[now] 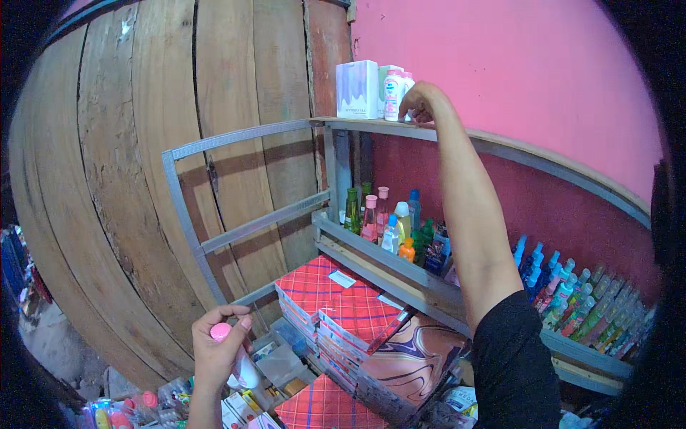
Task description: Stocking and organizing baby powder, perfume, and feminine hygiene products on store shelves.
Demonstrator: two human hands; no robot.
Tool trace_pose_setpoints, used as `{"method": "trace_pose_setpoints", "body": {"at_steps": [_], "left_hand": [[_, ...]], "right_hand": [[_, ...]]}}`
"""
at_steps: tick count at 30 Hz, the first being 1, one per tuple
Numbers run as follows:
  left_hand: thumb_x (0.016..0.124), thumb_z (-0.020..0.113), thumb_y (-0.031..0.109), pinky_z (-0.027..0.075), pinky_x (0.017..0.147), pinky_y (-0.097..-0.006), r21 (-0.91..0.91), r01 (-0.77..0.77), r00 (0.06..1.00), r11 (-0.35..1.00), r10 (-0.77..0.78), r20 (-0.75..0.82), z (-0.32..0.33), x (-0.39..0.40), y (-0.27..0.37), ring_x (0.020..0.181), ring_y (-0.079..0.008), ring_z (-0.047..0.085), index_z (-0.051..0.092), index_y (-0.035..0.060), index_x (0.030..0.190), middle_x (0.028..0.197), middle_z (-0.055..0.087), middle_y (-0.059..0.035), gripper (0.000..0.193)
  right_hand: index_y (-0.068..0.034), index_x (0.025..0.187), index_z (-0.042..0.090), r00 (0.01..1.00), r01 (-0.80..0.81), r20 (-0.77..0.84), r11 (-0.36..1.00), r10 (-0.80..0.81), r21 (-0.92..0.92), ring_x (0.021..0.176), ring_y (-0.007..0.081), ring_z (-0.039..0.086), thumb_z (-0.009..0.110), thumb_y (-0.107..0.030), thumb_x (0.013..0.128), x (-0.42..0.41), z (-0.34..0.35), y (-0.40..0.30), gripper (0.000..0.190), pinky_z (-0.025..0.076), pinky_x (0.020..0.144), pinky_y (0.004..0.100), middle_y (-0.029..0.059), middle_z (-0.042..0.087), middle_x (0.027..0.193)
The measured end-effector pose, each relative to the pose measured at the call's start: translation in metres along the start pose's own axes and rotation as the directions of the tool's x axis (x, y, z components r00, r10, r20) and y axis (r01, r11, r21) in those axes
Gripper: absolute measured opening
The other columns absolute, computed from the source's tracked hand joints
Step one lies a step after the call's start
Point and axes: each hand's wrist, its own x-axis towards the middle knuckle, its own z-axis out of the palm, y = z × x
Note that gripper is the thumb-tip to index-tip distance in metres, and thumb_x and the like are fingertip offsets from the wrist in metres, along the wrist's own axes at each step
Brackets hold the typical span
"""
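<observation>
My left hand, low in front of me, is closed around a white bottle with a pink cap. My right arm stretches up to the top shelf, where my right hand is beside a white baby powder bottle with a pink cap. A second pink-capped bottle stands just behind it, partly covered by my right fingers. Whether those fingers grip a bottle cannot be made out. Left of the bottles stands a white and lilac box, with a greenish box partly hidden behind them.
The lower shelf holds toiletry bottles and rows of spray bottles. A grey metal frame juts out at the left, before a plank wall. Below are stacked red plaid boxes, a swirl-patterned box and plastic containers.
</observation>
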Motion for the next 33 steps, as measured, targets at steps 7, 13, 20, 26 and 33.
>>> {"method": "trace_pose_setpoints", "body": {"at_steps": [7,13,20,26,33], "left_hand": [[0.086,0.068,0.007,0.05,0.048,-0.0254,-0.01,-0.024,0.999,1.0,0.025,0.027,0.008,-0.003,0.004,0.054,-0.0103,0.06,0.067,-0.0003,0.099,0.08,0.068,-0.005,0.015],[0.086,0.07,0.007,0.049,0.05,-0.0234,-0.023,0.029,1.0,0.999,-0.029,-0.006,-0.001,-0.006,0.004,0.056,-0.0085,0.06,0.067,-0.0016,0.099,0.078,0.066,-0.0034,0.016],[0.086,0.071,0.007,0.05,0.05,-0.0234,-0.033,0.033,0.999,0.999,-0.034,-0.006,-0.002,-0.005,0.001,0.057,-0.0078,0.06,0.067,-0.0018,0.099,0.077,0.066,-0.003,0.016],[0.086,0.071,0.008,0.051,0.051,-0.0233,-0.022,0.047,0.999,0.999,-0.047,-0.011,0.001,-0.005,0.0,0.058,-0.0073,0.059,0.067,-0.0019,0.099,0.077,0.066,-0.0025,0.016],[0.086,0.071,0.008,0.05,0.05,-0.0229,-0.025,0.047,0.999,0.999,-0.047,-0.013,-0.001,-0.005,-0.003,0.056,-0.0067,0.059,0.067,-0.0016,0.099,0.072,0.064,-0.0016,0.016]], "right_hand": [[-0.001,0.106,0.062,0.998,0.036,0.044,0.999,-0.036,-0.013,0.072,0.018,0.053,0.076,-0.037,0.082,0.03,0.0,0.009,0.045,0.044,0.061,0.0356,0.0099,0.061,0.089],[0.001,0.115,0.062,0.987,0.158,-0.004,0.985,-0.158,0.066,0.084,0.0276,0.066,0.078,-0.024,0.078,0.012,0.006,0.012,0.048,0.053,0.073,0.0446,0.0182,0.068,0.107],[-0.003,0.09,0.069,0.975,-0.033,-0.221,0.962,-0.028,-0.27,0.068,0.0177,0.057,0.073,-0.03,0.086,0.029,-0.022,0.013,0.028,0.05,0.064,0.0381,0.0084,0.063,0.078],[-0.003,0.104,0.068,0.984,-0.115,-0.156,0.974,0.085,-0.195,0.086,0.0251,0.066,0.077,-0.032,0.078,0.058,-0.02,0.018,0.04,0.053,0.078,0.0423,0.013,0.068,0.096],[-0.002,0.09,0.073,0.971,0.015,-0.235,0.993,-0.042,-0.114,0.076,0.0231,0.069,0.082,-0.014,0.068,0.049,-0.008,0.023,0.026,0.055,0.074,0.0414,0.0129,0.072,0.088]]}}
